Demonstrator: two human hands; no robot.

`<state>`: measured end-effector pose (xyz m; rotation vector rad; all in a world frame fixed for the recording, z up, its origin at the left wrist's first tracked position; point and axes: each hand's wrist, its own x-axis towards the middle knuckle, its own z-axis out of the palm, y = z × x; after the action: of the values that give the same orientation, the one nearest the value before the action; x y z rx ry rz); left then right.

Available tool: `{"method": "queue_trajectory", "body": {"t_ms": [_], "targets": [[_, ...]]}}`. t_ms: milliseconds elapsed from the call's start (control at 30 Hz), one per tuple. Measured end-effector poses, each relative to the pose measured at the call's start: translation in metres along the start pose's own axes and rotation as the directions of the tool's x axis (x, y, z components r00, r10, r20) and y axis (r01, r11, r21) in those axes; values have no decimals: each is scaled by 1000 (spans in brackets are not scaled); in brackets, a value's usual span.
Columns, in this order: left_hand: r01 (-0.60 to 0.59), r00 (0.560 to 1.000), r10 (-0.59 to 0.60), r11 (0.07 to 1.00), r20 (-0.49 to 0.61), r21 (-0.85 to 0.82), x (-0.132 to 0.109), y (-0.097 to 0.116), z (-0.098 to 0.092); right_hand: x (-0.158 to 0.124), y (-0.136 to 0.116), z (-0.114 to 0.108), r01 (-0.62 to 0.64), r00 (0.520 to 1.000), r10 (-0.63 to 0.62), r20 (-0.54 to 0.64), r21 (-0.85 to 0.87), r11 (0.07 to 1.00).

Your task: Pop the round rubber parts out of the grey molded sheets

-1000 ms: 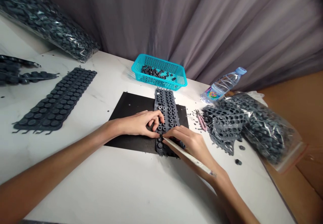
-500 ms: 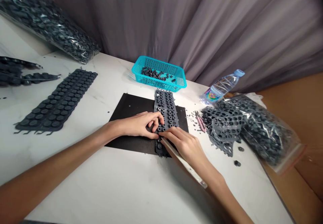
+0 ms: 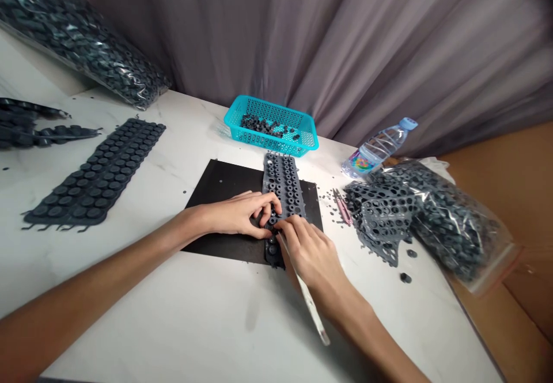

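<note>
A dark grey moulded rubber sheet (image 3: 283, 178) with rows of round ringed parts lies lengthwise on a black mat (image 3: 228, 184). My left hand (image 3: 242, 213) rests over the mat and the sheet's left edge, its fingers curled onto the sheet near the close end. My right hand (image 3: 309, 247) pinches a slim white stick-like tool (image 3: 311, 308), whose rear end points back towards me. The tool's working tip is down among the round parts beside my left thumb, mostly hidden by my fingers.
A turquoise basket (image 3: 273, 144) holds small dark parts. Another rubber sheet (image 3: 99, 170) and a full bag (image 3: 86, 43) lie left. On the right are pink snips (image 3: 343, 206), a water bottle (image 3: 380, 148), punched-out sheets (image 3: 382, 222) and a second bag (image 3: 458, 227).
My right hand has turned, swinging the white tool's rear end left and nearer to me. Its fingertips have shifted slightly up along the sheet. My left hand stays nearly still.
</note>
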<state>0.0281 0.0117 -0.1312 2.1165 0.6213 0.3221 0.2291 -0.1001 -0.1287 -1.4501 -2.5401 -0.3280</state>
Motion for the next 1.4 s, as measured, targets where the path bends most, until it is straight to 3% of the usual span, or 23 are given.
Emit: {"method": "queue_trajectory", "body": {"t_ms": [167,300,367,467,533,700,833,1067,1400], "targets": [[22,999,-23,999,32,29,-1,4,-1,2,1,-3,-250,963,257,-78,85,964],[21,999,-23,999,43,34,0,4,-1,-5,39,-14,-478,865,479,-152,45,877],[20,999,-22,999,49,33,0,4,-2,-14,64,-18,-497,866,496,-71,-1,868],[22,999,-24,999,42,31,-2,5,-2,-24,90,-20,-482,876,482,-16,28,876],[27,999,-28,999,25,25,-4,6,-3,-24,93,-20,-466,883,468,15,122,876],[46,999,-45,998,-28,49,-6,6,-4,-5,63,-28,-383,924,325,202,482,788],[39,999,-38,998,-37,51,-7,7,-7,5,40,-35,-167,985,101,140,631,758],[-1,1000,4,987,-13,161,-7,14,-7,6,40,-30,-66,992,-19,125,637,768],[-8,996,26,978,-83,208,-6,9,-4,7,35,-29,-74,990,-12,143,575,815]]}}
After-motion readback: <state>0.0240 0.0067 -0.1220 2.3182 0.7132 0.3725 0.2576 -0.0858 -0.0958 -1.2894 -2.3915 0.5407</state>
